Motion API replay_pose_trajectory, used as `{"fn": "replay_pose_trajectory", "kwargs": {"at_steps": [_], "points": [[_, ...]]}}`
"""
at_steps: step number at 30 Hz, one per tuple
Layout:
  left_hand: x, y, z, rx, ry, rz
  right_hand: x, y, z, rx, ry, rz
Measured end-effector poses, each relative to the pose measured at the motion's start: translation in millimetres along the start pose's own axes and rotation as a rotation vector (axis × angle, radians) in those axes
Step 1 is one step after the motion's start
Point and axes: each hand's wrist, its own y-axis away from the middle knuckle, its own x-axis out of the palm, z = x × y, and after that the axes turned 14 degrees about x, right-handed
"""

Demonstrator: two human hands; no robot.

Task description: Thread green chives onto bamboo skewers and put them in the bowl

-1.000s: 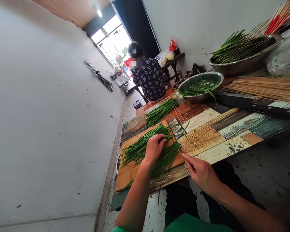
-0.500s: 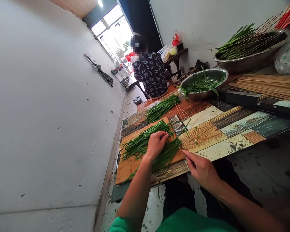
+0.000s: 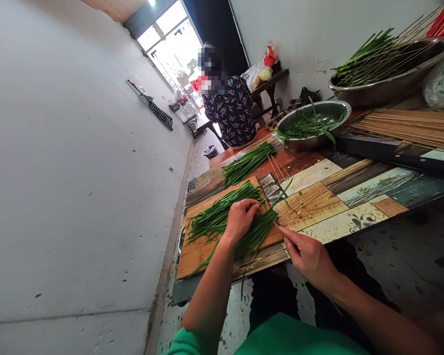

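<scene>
Head view: hands (image 3: 240, 219) (image 3: 306, 254) apart, left arched over greens (image 3: 259, 230), right pinching skewer (image 3: 276, 224)

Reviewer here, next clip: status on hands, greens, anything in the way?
Left hand at the greens, grip unclear. Right hand pinching a thin skewer. Greens spread on cutting board. Knife off to the right, clear of both hands.

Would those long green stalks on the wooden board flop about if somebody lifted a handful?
Probably yes: the green stalks look long and thin, and some curve on the wooden board. A handful would likely feel light, being only slender strips. Some might slip loose, as a few stray from the rest.
</scene>
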Motion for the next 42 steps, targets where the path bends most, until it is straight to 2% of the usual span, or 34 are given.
{"fn": "replay_pose_trajectory", "kwargs": {"at_steps": [6, 11, 21, 33, 42], "points": [[0, 1, -1, 0.005, -0.001, 0.012, 1, 1, -2, 0.007, -0.005, -0.008], [-2, 1, -5, 0.046, -0.092, -0.005, 1, 1, 2, -0.013, -0.004, -0.013], [4, 4, 3, 0.022, -0.068, -0.09, 2, 1, 1, -0.021, -0.012, -0.036], [6, 4, 4, 0.036, -0.019, -0.086, 1, 2, 0, -0.04, -0.002, -0.051], [7, 4, 1, -0.004, 0.072, -0.109, -1, 1, 1, -0.035, -0.011, -0.037]]}}
